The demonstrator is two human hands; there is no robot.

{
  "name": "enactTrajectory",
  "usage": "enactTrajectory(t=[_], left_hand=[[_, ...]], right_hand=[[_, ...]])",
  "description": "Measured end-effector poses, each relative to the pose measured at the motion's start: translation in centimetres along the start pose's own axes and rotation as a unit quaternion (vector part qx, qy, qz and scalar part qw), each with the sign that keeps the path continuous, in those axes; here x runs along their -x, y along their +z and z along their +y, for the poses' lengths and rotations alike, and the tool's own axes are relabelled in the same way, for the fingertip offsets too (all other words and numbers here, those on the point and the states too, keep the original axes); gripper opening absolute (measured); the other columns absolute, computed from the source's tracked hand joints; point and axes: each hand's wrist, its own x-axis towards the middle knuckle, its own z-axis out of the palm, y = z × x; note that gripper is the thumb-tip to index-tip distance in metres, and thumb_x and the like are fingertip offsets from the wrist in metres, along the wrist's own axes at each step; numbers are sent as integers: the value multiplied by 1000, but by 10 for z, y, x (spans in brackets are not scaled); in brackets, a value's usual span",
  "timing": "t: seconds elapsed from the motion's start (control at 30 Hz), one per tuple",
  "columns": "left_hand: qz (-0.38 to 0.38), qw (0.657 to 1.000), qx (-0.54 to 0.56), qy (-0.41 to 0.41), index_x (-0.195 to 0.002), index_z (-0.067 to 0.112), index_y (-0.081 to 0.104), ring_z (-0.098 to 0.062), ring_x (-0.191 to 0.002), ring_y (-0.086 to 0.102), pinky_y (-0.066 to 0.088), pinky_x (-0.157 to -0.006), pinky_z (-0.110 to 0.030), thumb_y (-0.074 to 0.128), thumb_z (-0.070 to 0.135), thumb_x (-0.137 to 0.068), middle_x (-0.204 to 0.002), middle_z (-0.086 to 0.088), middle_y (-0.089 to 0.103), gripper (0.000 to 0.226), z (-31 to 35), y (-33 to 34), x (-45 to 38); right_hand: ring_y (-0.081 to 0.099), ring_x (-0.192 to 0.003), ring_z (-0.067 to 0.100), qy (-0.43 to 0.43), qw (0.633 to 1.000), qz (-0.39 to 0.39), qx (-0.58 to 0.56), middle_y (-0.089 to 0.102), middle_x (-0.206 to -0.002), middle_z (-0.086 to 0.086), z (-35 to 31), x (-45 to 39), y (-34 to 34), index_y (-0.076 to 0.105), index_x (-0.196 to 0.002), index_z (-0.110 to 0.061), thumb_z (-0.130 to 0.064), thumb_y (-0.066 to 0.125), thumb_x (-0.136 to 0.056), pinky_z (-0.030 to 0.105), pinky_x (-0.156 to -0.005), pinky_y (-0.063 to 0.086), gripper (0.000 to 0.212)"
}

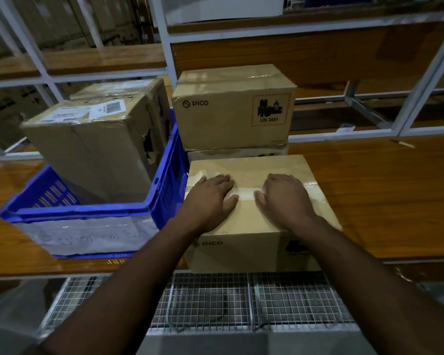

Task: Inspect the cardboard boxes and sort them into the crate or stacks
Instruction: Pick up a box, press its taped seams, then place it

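On the wooden shelf, left to right:
Crate (164, 198): blue, holding two brown boxes (87, 147), the front one torn on its right side.
Left hand (210, 198): fingers spread flat, pressing on the taped top of the near box (244, 249).
Right hand (285, 198): flat on the same top, fingers relaxed.
Stack (231, 119): boxes piled just behind the near box.

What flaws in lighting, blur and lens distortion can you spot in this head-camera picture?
Head view: dim, warm light; glare on the tape of the near box; right hand motion-blurred, left hand sharper; wide-angle lens bends the shelf frame near the edges.
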Motion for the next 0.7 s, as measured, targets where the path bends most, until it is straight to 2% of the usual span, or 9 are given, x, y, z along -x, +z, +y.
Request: enactTrajectory(t=[0.07, 0.1, 0.17, 0.27, 0.47, 0.6, 0.7], left_hand=[[38, 999, -2, -2, -146, 15, 51, -18, -143, 39, 19, -124, -41, 41, 43, -105, -153, -4, 48, 51, 3, 1, -2], [51, 999, 2, -3, -144, 13, 52, -19, -141, 41, 19, -123, -40, 42, 42, -104, -151, -6, 50, 50, 5, 2, -3], [45, 999, 12, -6, -151, 10, 41, -19, -147, 32, 13, -125, -38, 42, 41, -104, -158, -8, 40, 56, 5, 5, -5], [-2, 1000, 11, -14, -159, 10, 27, -15, -154, 15, 5, -127, -37, 35, 41, -107, -167, -6, 23, 61, 1, 6, -7], [7, 999, 19, -29, -157, 11, 32, -13, -154, 18, 7, -127, -40, 34, 42, -106, -166, -5, 27, 59, 1, 5, -7], [91, 981, 7, -170, -154, 10, 38, -19, -151, 28, 12, -126, -50, 32, 57, -102, -162, -6, 34, 70, -6, 8, 0], [93, 968, 37, -229, -157, 8, 30, -21, -154, 18, 23, -121, -48, 37, 58, -101, -166, -6, 25, 75, -8, 7, 2]], right_hand=[[50, -126, 21, -11, 1000, -11, -22, 58, -137, 6, -6, 0, 3, 59, -132, -14, -48, 44, -100, 39, -111, 35, 49], [40, -138, 21, -33, 998, -28, -35, 47, -150, 6, -8, -1, 4, 50, -143, -14, -47, 42, -101, 41, -118, 27, 54], [21, -150, 16, -88, 993, -62, -51, 27, -163, 1, -8, -5, 6, 32, -154, -17, -46, 36, -104, 41, -123, 14, 58], [12, -152, 13, -110, 988, -99, -47, 19, -166, -3, -9, -14, 8, 25, -157, -20, -44, 31, -105, 43, -123, 8, 58], [16, -151, 13, -72, 992, -83, -63, 25, -164, -3, -12, -16, 13, 32, -155, -20, -51, 34, -103, 45, -124, 8, 61], [16, -152, 21, 57, 997, -30, -37, 24, -164, 5, 1, -12, 16, 28, -155, -14, -59, 32, -100, 52, -123, 5, 71], [15, -153, 23, 103, 994, -35, -5, 24, -164, 6, 9, -10, 17, 30, -155, -14, -61, 30, -99, 58, -121, 3, 73]])
